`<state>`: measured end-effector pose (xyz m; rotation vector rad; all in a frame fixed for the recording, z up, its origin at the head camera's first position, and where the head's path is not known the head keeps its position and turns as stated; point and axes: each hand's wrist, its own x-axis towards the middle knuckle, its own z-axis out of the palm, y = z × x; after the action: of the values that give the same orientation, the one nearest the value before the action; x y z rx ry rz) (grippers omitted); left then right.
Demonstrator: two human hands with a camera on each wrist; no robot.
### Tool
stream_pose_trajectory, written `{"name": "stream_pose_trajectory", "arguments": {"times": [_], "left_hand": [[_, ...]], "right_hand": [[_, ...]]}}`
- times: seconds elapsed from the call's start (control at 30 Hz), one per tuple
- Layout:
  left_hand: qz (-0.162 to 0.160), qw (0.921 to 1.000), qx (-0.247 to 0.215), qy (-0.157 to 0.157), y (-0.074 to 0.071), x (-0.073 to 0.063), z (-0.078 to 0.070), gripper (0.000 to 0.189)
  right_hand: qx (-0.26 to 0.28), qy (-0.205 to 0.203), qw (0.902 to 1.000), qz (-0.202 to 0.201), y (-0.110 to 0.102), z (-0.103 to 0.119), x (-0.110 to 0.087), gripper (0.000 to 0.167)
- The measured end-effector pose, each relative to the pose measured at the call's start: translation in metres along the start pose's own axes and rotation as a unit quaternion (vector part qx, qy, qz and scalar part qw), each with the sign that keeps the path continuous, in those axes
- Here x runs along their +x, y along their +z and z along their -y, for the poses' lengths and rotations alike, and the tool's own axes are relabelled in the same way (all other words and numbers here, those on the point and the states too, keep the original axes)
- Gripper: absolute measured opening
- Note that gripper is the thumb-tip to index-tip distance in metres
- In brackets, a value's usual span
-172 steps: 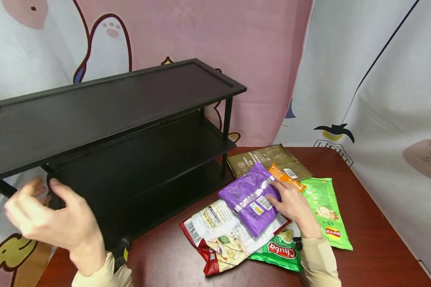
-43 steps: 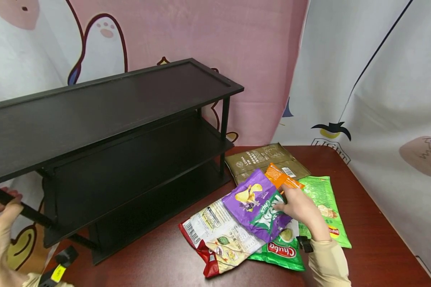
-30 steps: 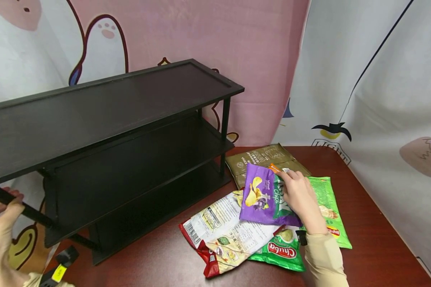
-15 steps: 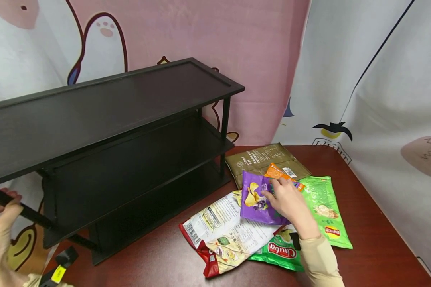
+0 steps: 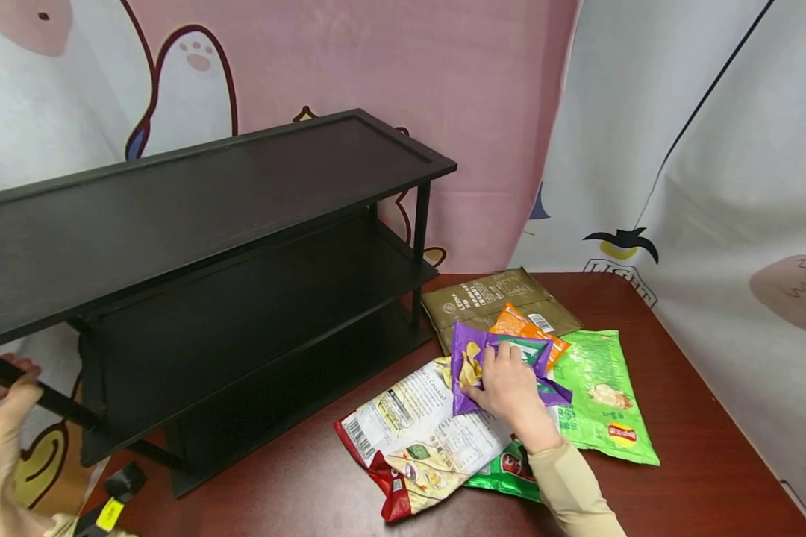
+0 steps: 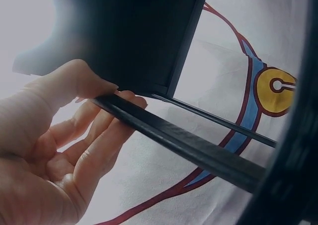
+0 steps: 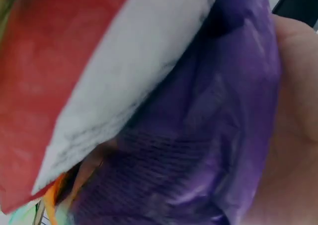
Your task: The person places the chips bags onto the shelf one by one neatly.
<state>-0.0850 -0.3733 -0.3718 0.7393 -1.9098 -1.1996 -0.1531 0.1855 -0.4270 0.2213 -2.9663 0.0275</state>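
My left hand [image 5: 0, 425] holds the left post [image 5: 60, 403] of a black shelf rack [image 5: 228, 194]. In the left wrist view, thumb and fingers pinch that black bar from both sides. My right hand [image 5: 508, 386] grips a purple chip bag [image 5: 466, 384], printed with yellow chips and a green panel, its front upward. The bag lies over a white and red cassava chip bag [image 5: 403, 418]. Up close in the right wrist view, crinkled purple foil [image 7: 198, 106] rests against the palm; most of the fingers are hidden there.
Around the purple bag lie an orange packet [image 5: 513, 322], a brown LERNA packet [image 5: 473, 294], a light green Lay's bag [image 5: 604, 395] and a green bag [image 5: 507, 477] partly under my right forearm. The red-brown table [image 5: 705, 447] ends at a printed cloth backdrop [image 5: 497, 134].
My left hand has gone from mid-air to the rack's post. The purple bag has been turned over from its barcode side, and my right hand has moved left across it.
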Motion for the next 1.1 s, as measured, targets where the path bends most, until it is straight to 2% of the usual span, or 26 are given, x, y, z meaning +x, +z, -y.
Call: {"name": "stream_pose_trajectory", "arguments": {"times": [0.03, 0.1, 0.13, 0.23, 0.3, 0.37, 0.4, 0.43, 0.47, 0.53, 0.57, 0.6, 0.7, 0.77, 0.8, 0.87, 0.9, 0.97, 1.03, 1.07, 1.1], "left_hand": [[-0.007, 0.9995, -0.017, 0.027, 0.001, 0.008, 0.015, 0.040], [-0.016, 0.9979, -0.030, 0.054, 0.002, 0.028, 0.050, 0.039], [-0.011, 0.9980, -0.032, 0.054, 0.002, 0.034, 0.059, 0.039], [-0.004, 0.9981, -0.034, 0.051, 0.001, 0.020, 0.037, 0.038], [0.000, 0.9988, -0.036, 0.033, 0.000, -0.002, 0.000, 0.038], [0.002, 0.9992, -0.038, 0.011, -0.001, -0.024, -0.037, 0.038], [0.005, 0.9995, -0.030, 0.005, -0.001, -0.026, -0.040, 0.038], [0.006, 0.9995, -0.024, -0.019, -0.002, -0.030, -0.049, 0.039], [0.012, 0.9993, -0.021, -0.028, -0.003, -0.034, -0.057, 0.039], [0.012, 0.9991, -0.012, -0.037, -0.003, -0.037, -0.062, 0.040], [0.004, 0.9991, -0.032, -0.026, -0.002, -0.037, -0.060, 0.039], [0.006, 0.9991, -0.023, -0.034, -0.002, -0.038, -0.063, 0.039], [-0.006, 0.9989, -0.046, -0.003, 0.001, -0.034, -0.053, 0.039], [-0.013, 0.9981, -0.056, 0.021, 0.001, -0.030, -0.045, 0.038], [-0.007, 0.9989, -0.042, 0.022, 0.001, -0.028, -0.044, 0.040], [-0.012, 0.9981, -0.044, 0.041, 0.001, -0.024, -0.035, 0.039], [-0.012, 0.9982, -0.043, 0.039, 0.001, -0.022, -0.032, 0.038], [-0.012, 0.9980, -0.032, 0.053, 0.001, -0.018, -0.025, 0.038], [-0.002, 0.9990, -0.033, 0.031, -0.001, -0.018, -0.028, 0.038], [-0.003, 0.9989, -0.035, 0.032, -0.001, -0.019, -0.028, 0.038], [0.001, 0.9991, -0.037, 0.021, -0.001, -0.021, -0.034, 0.039]], "right_hand": [[0.005, -0.002, 1.0000, 0.005, -0.001, -0.001, 0.001, 0.063], [0.015, -0.012, 0.9998, 0.003, -0.005, -0.005, 0.002, 0.052], [0.020, -0.023, 0.9995, -0.008, -0.006, -0.007, 0.002, 0.043], [0.035, -0.081, 0.9947, -0.053, -0.010, -0.016, 0.004, 0.023], [0.038, -0.129, 0.9878, -0.079, -0.012, -0.022, 0.005, 0.017], [0.043, -0.172, 0.9805, -0.086, -0.013, -0.029, 0.006, 0.019], [0.046, -0.187, 0.9775, -0.086, -0.014, -0.032, 0.006, 0.023], [0.051, -0.199, 0.9751, -0.083, -0.015, -0.035, 0.006, 0.026], [0.057, -0.206, 0.9737, -0.080, -0.016, -0.039, 0.006, 0.029], [0.069, -0.212, 0.9724, -0.069, -0.018, -0.045, 0.005, 0.034], [0.076, -0.212, 0.9724, -0.061, -0.019, -0.048, 0.005, 0.035], [0.085, -0.209, 0.9730, -0.051, -0.020, -0.051, 0.004, 0.033], [0.115, -0.188, 0.9750, -0.026, -0.024, -0.055, 0.003, 0.033], [0.136, -0.166, 0.9763, -0.029, -0.025, -0.054, 0.002, 0.030], [0.143, -0.154, 0.9772, -0.034, -0.025, -0.053, 0.002, 0.027], [0.146, -0.130, 0.9797, -0.046, -0.023, -0.047, 0.002, 0.026], [0.143, -0.118, 0.9816, -0.048, -0.022, -0.044, 0.002, 0.028], [0.126, -0.094, 0.9868, -0.036, -0.018, -0.037, 0.001, 0.043], [0.106, -0.073, 0.9917, -0.009, -0.014, -0.031, 0.001, 0.062], [0.096, -0.063, 0.9934, 0.004, -0.012, -0.028, 0.001, 0.070], [0.086, -0.055, 0.9946, 0.017, -0.010, -0.027, 0.001, 0.075]]}}
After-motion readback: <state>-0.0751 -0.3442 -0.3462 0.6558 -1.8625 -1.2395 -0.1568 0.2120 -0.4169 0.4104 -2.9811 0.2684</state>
